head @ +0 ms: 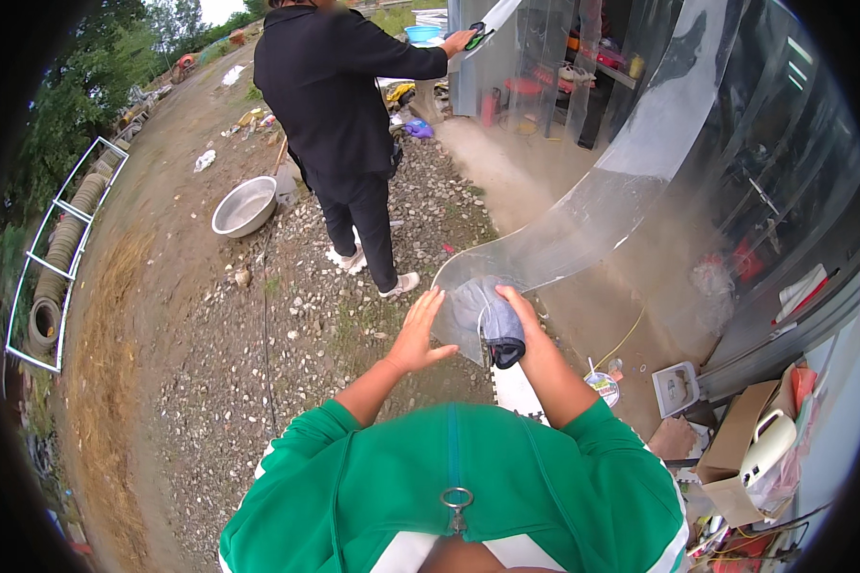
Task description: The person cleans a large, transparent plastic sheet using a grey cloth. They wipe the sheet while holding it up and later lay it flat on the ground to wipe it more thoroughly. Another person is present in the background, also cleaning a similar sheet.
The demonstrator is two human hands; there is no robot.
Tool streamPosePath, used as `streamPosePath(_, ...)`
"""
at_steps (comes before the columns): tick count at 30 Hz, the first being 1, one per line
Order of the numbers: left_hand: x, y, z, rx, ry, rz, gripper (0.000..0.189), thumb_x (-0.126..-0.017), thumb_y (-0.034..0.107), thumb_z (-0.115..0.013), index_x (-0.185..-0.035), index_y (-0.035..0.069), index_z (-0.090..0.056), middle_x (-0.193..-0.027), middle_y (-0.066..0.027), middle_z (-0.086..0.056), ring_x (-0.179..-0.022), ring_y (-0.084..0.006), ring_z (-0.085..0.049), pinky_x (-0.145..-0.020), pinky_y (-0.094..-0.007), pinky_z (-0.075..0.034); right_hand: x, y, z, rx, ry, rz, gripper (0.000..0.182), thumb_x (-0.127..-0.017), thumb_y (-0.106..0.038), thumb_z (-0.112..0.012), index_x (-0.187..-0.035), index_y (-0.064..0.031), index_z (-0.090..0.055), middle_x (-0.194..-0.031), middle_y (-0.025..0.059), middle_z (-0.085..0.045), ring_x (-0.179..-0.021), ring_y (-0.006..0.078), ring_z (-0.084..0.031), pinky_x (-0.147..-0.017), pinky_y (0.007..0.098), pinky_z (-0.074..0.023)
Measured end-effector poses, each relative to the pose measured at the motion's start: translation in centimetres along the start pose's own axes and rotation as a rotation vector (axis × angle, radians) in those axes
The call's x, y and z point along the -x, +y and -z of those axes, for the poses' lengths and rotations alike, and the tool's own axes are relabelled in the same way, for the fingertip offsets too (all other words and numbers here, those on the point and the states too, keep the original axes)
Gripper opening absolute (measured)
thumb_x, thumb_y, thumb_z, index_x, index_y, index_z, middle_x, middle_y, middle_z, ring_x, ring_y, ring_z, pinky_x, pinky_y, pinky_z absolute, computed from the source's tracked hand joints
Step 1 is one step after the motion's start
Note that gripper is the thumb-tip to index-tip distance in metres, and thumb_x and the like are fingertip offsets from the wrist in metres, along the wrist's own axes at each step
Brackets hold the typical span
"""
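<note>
A long clear plastic curtain strip (580, 222) hangs from the doorway at the upper right and curves down to my hands. My right hand (519, 311) holds a bunched grey cloth (500, 319) with a dark edge against the near end of the strip. My left hand (419, 333) is at the strip's left edge, fingers spread and thumb apart; whether it touches the plastic I cannot tell. Some of the cloth shows through the strip. Farther up, a co-worker in black (337, 93) has one hand on a dark and green cloth (477, 36) against a plastic strip.
A metal basin (245, 206) stands on gravel at the left. More plastic strips (767, 157) hang at the right. Lower right are a cardboard box (742, 451), a white plastic tray (676, 389) and a round tub (602, 388). A yellow cord (625, 336) crosses the floor.
</note>
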State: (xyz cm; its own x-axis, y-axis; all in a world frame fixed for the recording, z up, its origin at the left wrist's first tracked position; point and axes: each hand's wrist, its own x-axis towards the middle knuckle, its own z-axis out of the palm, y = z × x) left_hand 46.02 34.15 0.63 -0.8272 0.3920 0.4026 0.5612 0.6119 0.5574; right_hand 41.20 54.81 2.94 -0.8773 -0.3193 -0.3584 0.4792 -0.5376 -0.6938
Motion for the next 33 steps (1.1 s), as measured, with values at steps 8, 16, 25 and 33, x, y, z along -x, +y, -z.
streamPosePath(8,1.8,0.0,-2.3,-0.289,0.161,-0.033,0.105,-0.051,0.033,-0.079,-0.131,0.008,-0.017,-0.139,-0.0222,-0.011,-0.129,-0.0406,-0.011,-0.101,-0.0570,-0.010,1.2,0.3,-2.2,-0.240,-0.112,-0.001,0.038,-0.078,-0.032,-0.054,-0.101,-0.0022,-0.054,-0.089,0.0115,-0.061,-0.075,0.0220,-0.061,-0.066,0.0349,-0.0503)
streamPosePath(16,-1.4,0.2,3.7,-0.140,0.274,-0.133,0.050,-0.073,0.001,-0.051,-0.121,0.015,-0.048,-0.129,-0.0094,-0.042,-0.123,-0.0346,-0.031,-0.102,-0.0472,-0.021,3.0,-0.7,-2.3,-0.110,-0.067,0.040,0.035,-0.080,-0.028,-0.054,-0.102,-0.0014,-0.054,-0.089,0.0125,-0.061,-0.074,0.0223,-0.061,-0.063,0.0341,-0.0509)
streamPosePath(25,-3.8,4.7,6.1,1.606,0.227,0.369,0.061,-0.089,0.036,-0.043,-0.136,0.009,-0.018,-0.138,-0.0135,-0.026,-0.116,-0.0383,-0.039,-0.090,-0.0511,-0.039,1.8,-12.1,-5.5,0.302,0.049,0.814,0.034,-0.084,-0.024,-0.055,-0.110,-0.0030,-0.050,-0.098,0.0104,-0.058,-0.084,0.0201,-0.059,-0.071,0.0314,-0.0482)
streamPosePath(33,-1.5,-1.4,-0.1,1.507,0.412,0.632,0.045,-0.091,0.031,-0.038,-0.126,0.004,-0.029,-0.126,-0.0138,-0.040,-0.111,-0.0291,-0.045,-0.088,-0.0490,-0.041,-1.3,2.6,-9.4,1.573,-0.137,1.190,0.041,-0.069,-0.018,-0.065,-0.108,-0.0186,-0.053,-0.100,0.0085,-0.052,-0.093,0.0295,-0.051,-0.078,0.0397,-0.0432)
